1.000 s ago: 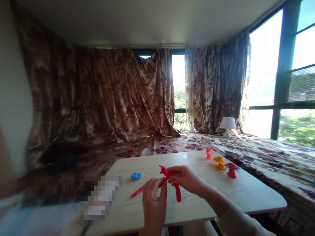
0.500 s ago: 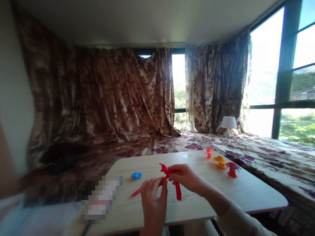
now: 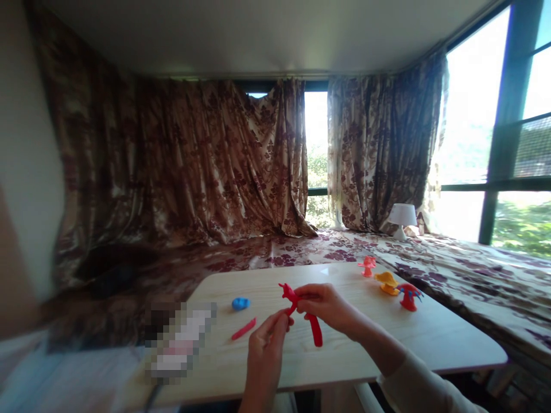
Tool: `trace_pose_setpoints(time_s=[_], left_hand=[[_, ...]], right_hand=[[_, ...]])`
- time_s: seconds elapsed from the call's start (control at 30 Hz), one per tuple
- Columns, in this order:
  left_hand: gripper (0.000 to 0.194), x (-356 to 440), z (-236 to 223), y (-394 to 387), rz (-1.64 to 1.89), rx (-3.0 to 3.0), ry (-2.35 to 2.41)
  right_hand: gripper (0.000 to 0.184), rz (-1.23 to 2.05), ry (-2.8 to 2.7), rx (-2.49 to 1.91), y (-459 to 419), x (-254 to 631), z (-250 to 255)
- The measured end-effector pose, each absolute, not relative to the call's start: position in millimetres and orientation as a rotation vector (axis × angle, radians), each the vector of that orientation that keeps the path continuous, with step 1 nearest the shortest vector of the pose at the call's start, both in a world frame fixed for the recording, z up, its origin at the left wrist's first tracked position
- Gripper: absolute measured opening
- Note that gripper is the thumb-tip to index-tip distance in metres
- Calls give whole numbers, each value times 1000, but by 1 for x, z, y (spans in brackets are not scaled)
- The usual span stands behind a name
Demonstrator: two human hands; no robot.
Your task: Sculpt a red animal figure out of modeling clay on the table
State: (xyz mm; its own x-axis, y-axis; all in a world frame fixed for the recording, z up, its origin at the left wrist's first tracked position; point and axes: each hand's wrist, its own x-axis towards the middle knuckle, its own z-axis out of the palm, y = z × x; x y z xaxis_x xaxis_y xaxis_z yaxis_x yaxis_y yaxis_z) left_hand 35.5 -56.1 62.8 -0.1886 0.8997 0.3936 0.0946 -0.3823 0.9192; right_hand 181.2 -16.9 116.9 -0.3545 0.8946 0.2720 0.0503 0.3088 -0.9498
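Note:
Above the table, my right hand (image 3: 325, 304) pinches a small red modelling clay figure (image 3: 288, 292) with pointed bits at its top. My left hand (image 3: 267, 339) is closed at the lower end of the same figure, thumb and fingertips together on a thin red part. Part of the figure is hidden behind the fingers of both hands. A flat red clay strip (image 3: 316, 331) shows just below my right hand; its upper end is hidden by the hand. Left of my left hand, a pinkish-red clay strip (image 3: 244, 328) lies on the table. Behind that strip sits a blue clay lump (image 3: 240, 303).
Along the right side of the pale wooden table (image 3: 357, 355) stand a pink clay piece (image 3: 367, 265), a yellow one (image 3: 387, 283) and a red one with blue bits (image 3: 408, 297). A blurred-out object (image 3: 183, 338) lies at left. A white lamp (image 3: 402, 215) stands beyond.
My left hand has turned and its fingers have drawn together on the figure's lower end, uncovering more of the pinkish-red strip. My right hand keeps its hold. The view has shifted slightly.

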Motion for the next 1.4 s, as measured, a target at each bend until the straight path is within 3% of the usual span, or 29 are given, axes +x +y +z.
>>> trace_pose_setpoints(time_s=[0.7, 0.93, 1.17, 1.4], left_hand=[[34, 33, 58, -50, 1596, 1258, 1052], [34, 39, 56, -45, 1584, 1066, 938], [31, 38, 48, -37, 1608, 988, 811], [32, 36, 56, -43, 1593, 1050, 844]], right_hand=[[20, 1145, -1779, -803, -24, 182, 120], [23, 823, -1936, -820, -26, 180, 119], [22, 1075, -1916, -766, -27, 182, 114], [21, 920, -1994, -813, -29, 185, 118]])
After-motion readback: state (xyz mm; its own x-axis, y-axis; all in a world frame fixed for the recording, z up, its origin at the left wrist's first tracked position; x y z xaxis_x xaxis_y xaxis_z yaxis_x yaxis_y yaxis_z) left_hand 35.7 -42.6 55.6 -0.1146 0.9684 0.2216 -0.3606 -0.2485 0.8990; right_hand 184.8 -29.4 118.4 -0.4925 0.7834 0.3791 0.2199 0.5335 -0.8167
